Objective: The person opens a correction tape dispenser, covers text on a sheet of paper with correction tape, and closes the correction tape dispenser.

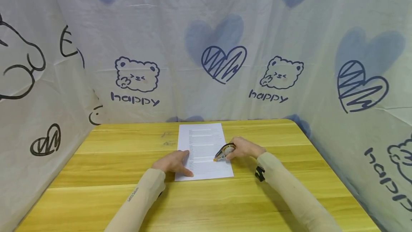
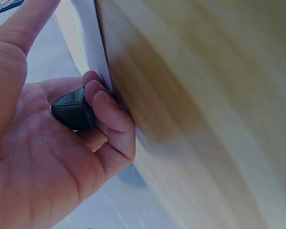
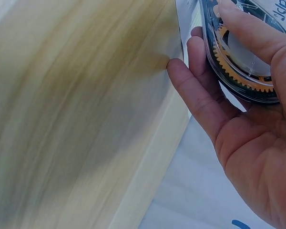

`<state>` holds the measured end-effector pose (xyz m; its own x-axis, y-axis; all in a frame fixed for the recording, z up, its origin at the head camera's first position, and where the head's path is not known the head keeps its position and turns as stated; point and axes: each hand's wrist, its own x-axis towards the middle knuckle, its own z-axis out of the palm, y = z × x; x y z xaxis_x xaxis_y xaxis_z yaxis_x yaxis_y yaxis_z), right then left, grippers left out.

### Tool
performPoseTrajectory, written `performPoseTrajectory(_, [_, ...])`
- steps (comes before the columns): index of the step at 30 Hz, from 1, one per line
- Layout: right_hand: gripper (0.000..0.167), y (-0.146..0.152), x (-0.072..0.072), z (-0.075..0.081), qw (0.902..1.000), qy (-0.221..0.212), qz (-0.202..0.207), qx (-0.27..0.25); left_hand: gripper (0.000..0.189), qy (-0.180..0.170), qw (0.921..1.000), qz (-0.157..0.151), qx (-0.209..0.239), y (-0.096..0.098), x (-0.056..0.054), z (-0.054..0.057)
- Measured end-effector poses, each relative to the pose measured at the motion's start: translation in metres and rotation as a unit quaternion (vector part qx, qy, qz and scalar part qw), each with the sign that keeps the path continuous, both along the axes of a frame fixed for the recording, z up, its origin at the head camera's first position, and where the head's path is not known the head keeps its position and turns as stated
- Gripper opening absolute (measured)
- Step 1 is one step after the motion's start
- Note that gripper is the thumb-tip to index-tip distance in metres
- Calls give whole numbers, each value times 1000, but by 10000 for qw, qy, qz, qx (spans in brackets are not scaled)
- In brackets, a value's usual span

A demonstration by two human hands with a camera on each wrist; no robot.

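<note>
A white printed sheet [image 1: 206, 137] lies on the wooden table, covered in lines of text. My right hand [image 1: 245, 148] grips a correction tape [image 1: 226, 149] with a clear and dark case; its orange tip points down at the text on the lower right half of the sheet. In the right wrist view, orange gear teeth show through the case of the correction tape [image 3: 248, 88]. On the sheet's lower left side rests my left hand [image 1: 173, 162], thumb spread over the paper. The left wrist view shows its curled fingers holding a small black cap [image 2: 72, 110] against the palm.
The yellow wood-grain table [image 1: 112, 167] spreads around the sheet on every side. Faint marks [image 1: 168, 139] show on the wood left of the paper. White cloth [image 1: 180, 92] with hearts and bears hangs behind and along both sides. A black device [image 1: 260, 173] sits at my right wrist.
</note>
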<state>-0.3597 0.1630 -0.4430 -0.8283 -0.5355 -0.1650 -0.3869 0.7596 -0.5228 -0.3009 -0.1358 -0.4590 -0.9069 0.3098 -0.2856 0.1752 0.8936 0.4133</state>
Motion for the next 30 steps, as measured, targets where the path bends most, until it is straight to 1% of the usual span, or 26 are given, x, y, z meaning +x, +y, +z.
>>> performPoseTrajectory(5, [20, 1, -2, -1, 10000, -25, -21, -31, 101, 2, 10000, -10, 14, 0, -1, 1])
performPoseTrajectory(9, [20, 2, -2, -1, 10000, 38, 13, 2, 102, 7, 10000, -21, 52, 0, -2, 0])
performPoseTrajectory(17, [23, 1, 0, 1, 10000, 16, -70, 50, 100, 40, 10000, -37, 66, 0, -2, -2])
performPoseTrajectory(25, [20, 2, 0, 0, 10000, 53, 51, 12, 101, 36, 10000, 17, 3, 0, 0, -3])
performPoseTrajectory(30, [20, 4, -2, -1, 10000, 66, 27, 6, 101, 26, 10000, 47, 29, 1, 0, -2])
